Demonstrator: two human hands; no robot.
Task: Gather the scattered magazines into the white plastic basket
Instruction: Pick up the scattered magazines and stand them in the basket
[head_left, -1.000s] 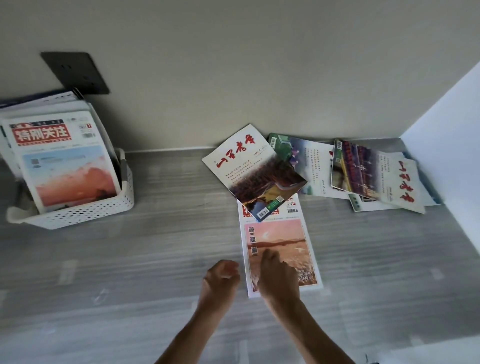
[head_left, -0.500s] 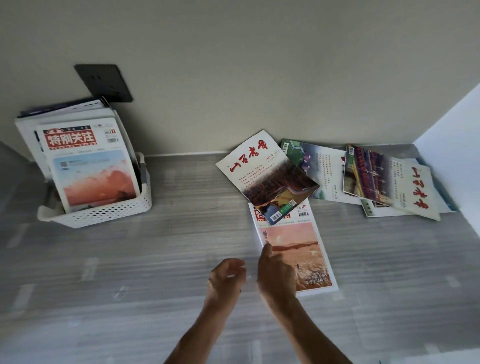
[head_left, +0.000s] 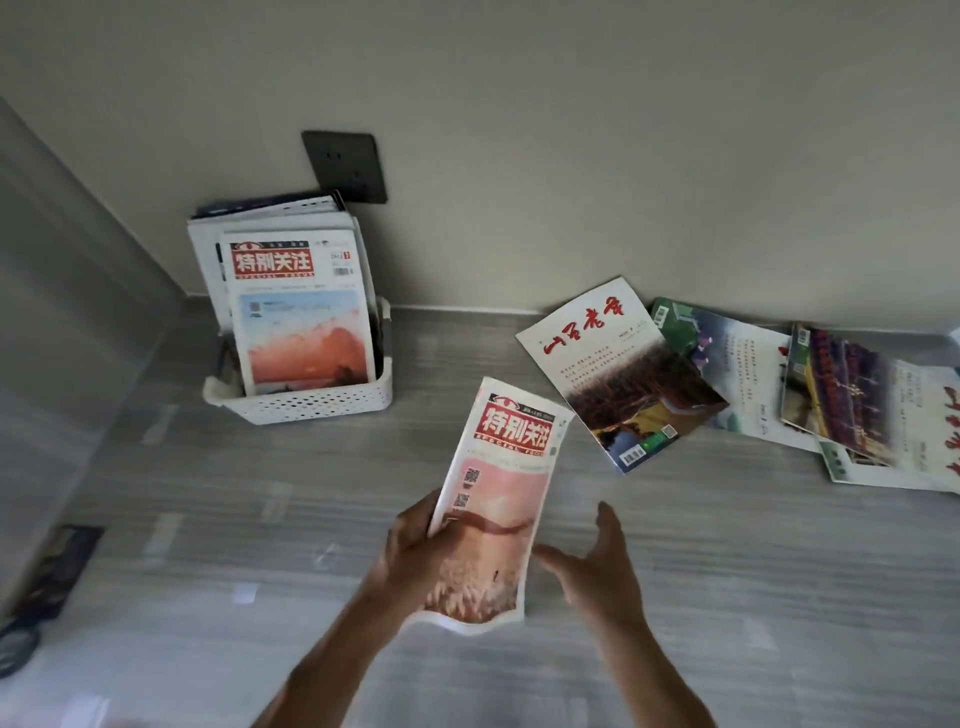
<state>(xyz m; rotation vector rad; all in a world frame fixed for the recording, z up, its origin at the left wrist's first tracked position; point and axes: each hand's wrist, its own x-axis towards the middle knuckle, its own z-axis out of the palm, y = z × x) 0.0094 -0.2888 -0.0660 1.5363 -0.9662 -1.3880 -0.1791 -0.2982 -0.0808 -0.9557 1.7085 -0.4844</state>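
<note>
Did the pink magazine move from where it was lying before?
Yes. The pink magazine no longer lies under the white-cover magazine; the left hand holds it up, nearer the basket.

We see a white perforated plastic basket (head_left: 311, 402) dotted with small holes, a pink-and-orange sunset magazine with a red title block (head_left: 498, 499), a grey streaked wood-grain worktop (head_left: 208, 519), and a black square wall socket (head_left: 345, 166).

The grey wood-grain table (head_left: 208, 519) carries a white basket (head_left: 311, 402) near its back edge and scattered magazines (head_left: 727, 384) toward its back right corner.
</note>
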